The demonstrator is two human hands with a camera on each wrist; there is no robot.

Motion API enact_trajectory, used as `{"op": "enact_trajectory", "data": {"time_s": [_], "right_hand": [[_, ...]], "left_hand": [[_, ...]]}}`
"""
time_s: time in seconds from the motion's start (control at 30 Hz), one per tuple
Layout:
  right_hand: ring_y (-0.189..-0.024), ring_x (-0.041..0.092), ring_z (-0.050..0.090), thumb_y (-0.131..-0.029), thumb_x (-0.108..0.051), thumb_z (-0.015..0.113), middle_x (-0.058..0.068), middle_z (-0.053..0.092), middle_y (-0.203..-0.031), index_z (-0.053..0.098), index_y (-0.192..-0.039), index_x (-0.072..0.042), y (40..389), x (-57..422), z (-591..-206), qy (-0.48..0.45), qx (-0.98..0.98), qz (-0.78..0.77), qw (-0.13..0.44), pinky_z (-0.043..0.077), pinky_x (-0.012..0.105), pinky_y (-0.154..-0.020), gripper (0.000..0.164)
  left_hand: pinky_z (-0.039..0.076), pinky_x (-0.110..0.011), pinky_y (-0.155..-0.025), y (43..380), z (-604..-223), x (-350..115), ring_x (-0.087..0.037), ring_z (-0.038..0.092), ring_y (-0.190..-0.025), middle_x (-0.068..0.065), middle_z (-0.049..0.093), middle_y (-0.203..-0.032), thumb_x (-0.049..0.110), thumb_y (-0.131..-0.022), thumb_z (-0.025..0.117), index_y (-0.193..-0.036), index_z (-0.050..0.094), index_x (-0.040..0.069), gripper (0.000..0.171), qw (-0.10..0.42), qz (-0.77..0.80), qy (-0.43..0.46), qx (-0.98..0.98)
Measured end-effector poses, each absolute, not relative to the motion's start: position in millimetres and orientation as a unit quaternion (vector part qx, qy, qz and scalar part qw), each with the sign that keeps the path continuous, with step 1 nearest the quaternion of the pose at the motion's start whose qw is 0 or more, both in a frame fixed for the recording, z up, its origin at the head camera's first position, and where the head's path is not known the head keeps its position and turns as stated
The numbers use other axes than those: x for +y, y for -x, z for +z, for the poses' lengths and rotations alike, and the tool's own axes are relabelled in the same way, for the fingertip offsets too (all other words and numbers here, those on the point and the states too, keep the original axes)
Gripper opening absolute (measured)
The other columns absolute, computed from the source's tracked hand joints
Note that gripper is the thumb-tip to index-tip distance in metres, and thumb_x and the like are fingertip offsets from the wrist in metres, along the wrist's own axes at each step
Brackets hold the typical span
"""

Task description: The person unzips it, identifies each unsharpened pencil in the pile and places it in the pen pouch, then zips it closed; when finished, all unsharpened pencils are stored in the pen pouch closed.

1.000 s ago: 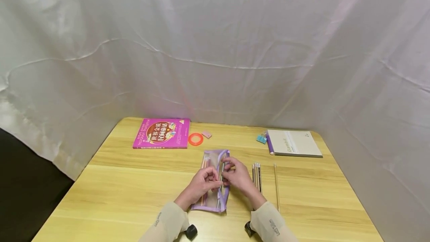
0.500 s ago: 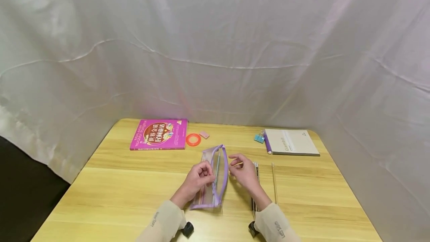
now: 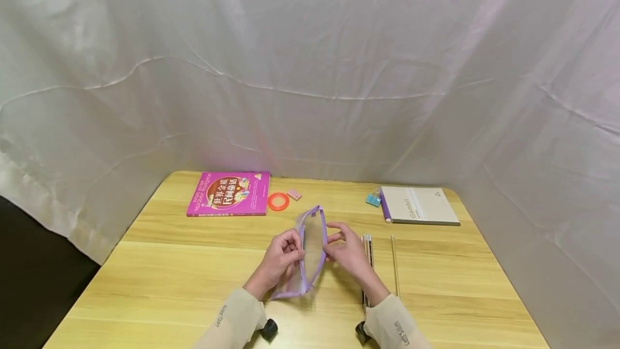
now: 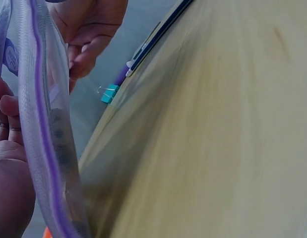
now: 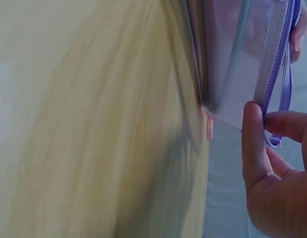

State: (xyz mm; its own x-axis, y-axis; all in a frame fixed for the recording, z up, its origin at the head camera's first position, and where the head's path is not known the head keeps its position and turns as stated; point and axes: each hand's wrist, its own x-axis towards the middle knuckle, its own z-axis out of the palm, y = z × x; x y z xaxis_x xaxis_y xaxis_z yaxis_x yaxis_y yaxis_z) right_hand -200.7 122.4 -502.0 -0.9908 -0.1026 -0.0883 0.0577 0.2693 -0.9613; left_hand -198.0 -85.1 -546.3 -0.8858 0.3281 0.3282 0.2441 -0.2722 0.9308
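Note:
A see-through mesh pencil case point(image 3: 314, 236) with purple zip edging stands tilted up at mid-table, its mouth spread wide. My left hand point(image 3: 280, 261) pinches the left edge of the mouth. On the opposite side, my right hand point(image 3: 347, 251) holds the right edge; in the right wrist view its thumb and forefinger pinch the purple zip point(image 5: 279, 69). Through the mesh wall in that view show a teal pencil point(image 5: 236, 49) and several slim pencils point(image 5: 205, 59) low in the case. Beside my right wrist lies a bundle of pencils point(image 3: 369, 252), partly hidden by the forearm.
A single pencil point(image 3: 395, 265) lies farther right. Along the back are a pink book point(image 3: 230, 194), an orange ring point(image 3: 278, 202), a pink eraser point(image 3: 294, 194), teal binder clips point(image 3: 373, 199), a purple marker point(image 3: 385, 209) and a notebook point(image 3: 421, 206). A grey curtain point(image 3: 310, 69) hangs behind.
My right hand draws out of the case, swings right, then comes back onto the mouth's right edge. The case tips up and its mouth widens; my left hand keeps its pinch, shifting slightly left.

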Motion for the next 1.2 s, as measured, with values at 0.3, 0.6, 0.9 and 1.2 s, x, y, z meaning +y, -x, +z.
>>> {"op": "enact_trajectory", "data": {"time_s": [0.3, 0.6, 0.9, 1.2], "right_hand": [[-0.071, 0.018, 0.071, -0.089, 0.007, 0.072, 0.022, 0.066, -0.11, 0.057, -0.143, -0.007, 200.8, 117.7, -498.4, 0.012, 0.754, -0.655, 0.056, 0.065, 0.048, -0.073, 0.058], [-0.071, 0.017, 0.071, -0.087, 0.008, 0.072, 0.019, 0.067, -0.106, 0.059, -0.14, -0.007, 201.8, 115.1, -493.8, 0.003, 0.742, -0.669, 0.045, 0.064, 0.051, -0.076, 0.056], [-0.072, 0.016, 0.072, -0.087, 0.009, 0.071, 0.018, 0.066, -0.107, 0.055, -0.144, -0.006, 201.5, 114.2, -488.8, -0.002, 0.738, -0.674, 0.039, 0.065, 0.044, -0.075, 0.061], [-0.072, 0.018, 0.073, -0.086, 0.011, 0.067, 0.02, 0.063, -0.11, 0.048, -0.151, -0.011, 201.1, 113.5, -484.3, -0.017, 0.733, -0.68, 0.019, 0.065, 0.046, -0.077, 0.071]], "left_hand": [[0.046, -0.016, -0.06, 199.1, -543.2, -88.3, -0.005, 0.051, -0.066, 0.007, 0.055, -0.077, -0.005, -0.089, 0.064, -0.088, 0.047, -0.015, 0.021, 0.026, 0.764, -0.238, 0.599], [0.046, -0.017, -0.06, 201.2, -539.2, -92.8, -0.005, 0.051, -0.068, 0.006, 0.057, -0.079, -0.001, -0.093, 0.065, -0.092, 0.046, -0.015, 0.023, 0.035, 0.771, -0.229, 0.593], [0.046, -0.018, -0.064, 201.1, -532.2, -96.4, -0.006, 0.051, -0.072, 0.005, 0.056, -0.082, 0.001, -0.095, 0.064, -0.095, 0.051, -0.012, 0.018, 0.024, 0.75, -0.231, 0.619], [0.056, -0.027, -0.074, 194.5, -527.5, -104.4, -0.01, 0.058, -0.082, -0.001, 0.06, -0.094, 0.005, -0.101, 0.061, -0.116, 0.057, -0.005, 0.019, 0.026, 0.714, -0.261, 0.649]]}}
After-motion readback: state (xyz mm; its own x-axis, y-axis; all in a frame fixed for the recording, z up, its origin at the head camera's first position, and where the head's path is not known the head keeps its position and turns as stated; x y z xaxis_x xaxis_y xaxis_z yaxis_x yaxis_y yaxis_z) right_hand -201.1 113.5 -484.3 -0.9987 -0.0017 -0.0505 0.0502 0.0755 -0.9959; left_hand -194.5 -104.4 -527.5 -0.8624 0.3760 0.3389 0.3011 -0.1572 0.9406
